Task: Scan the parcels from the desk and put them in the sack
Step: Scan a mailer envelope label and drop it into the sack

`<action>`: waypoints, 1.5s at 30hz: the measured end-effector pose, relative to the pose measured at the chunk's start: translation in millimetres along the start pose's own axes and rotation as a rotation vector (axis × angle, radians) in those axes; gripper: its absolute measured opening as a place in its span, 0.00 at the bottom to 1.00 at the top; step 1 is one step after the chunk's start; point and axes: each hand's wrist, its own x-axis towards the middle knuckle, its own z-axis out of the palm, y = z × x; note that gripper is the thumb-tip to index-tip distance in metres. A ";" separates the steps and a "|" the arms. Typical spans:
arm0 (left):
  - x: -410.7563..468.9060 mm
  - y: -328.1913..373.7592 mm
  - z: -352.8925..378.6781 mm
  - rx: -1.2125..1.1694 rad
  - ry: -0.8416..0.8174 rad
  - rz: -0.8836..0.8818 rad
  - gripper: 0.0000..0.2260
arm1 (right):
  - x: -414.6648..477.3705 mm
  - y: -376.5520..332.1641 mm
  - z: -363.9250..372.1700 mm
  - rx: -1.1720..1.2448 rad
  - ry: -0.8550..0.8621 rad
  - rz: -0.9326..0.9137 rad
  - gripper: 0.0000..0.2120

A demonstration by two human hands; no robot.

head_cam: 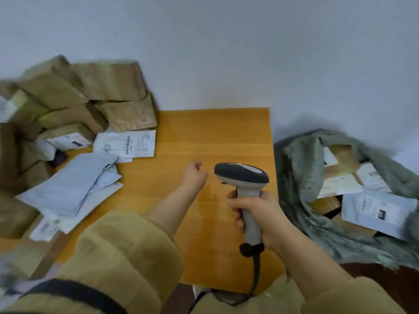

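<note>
My right hand (256, 215) grips the handle of a grey barcode scanner (242, 175), held upright over the wooden desk (215, 132) with its head facing left. My left hand (194, 174) hovers over the middle of the desk, fingers curled loosely, holding nothing. Brown cardboard parcels (106, 85) are piled at the desk's left side, with white and grey mailer bags (68, 184) lying in front of them. The grey-green sack (301, 168) sits open to the right of the desk, with several parcels (376, 214) inside.
A white flat parcel with a printed label (127, 143) lies at the edge of the pile, nearest my left hand. The scanner's cable (256, 273) hangs down past the desk's front edge. A pale wall stands behind the desk.
</note>
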 end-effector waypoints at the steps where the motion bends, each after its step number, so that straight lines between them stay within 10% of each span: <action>1: 7.3 -15.8 -19.9 0.011 0.041 -0.023 0.20 | 5.6 -1.1 17.8 -0.028 -0.027 0.009 0.03; 12: 70.6 -170.3 -202.7 0.331 0.473 -0.094 0.17 | 57.3 -1.3 175.7 -0.246 -0.212 0.059 0.03; 20: 110.5 -216.1 -240.7 0.647 0.422 0.006 0.23 | 80.4 12.9 228.8 -0.316 -0.241 0.080 0.03; 25: 118.3 -210.2 -246.3 0.842 0.398 0.010 0.07 | 82.8 19.9 232.2 -0.326 -0.203 0.073 0.03; 34: 64.7 -149.0 -278.4 0.127 0.636 0.181 0.11 | 57.5 15.2 204.3 -0.315 -0.169 0.031 0.03; 40: 15.5 -125.0 -250.1 -0.674 0.348 0.060 0.11 | 35.8 6.9 165.2 -0.259 -0.128 -0.016 0.02; 45: -18.7 -142.9 -187.5 -0.841 0.080 -0.218 0.08 | 25.0 11.2 131.3 -0.248 -0.081 -0.009 0.02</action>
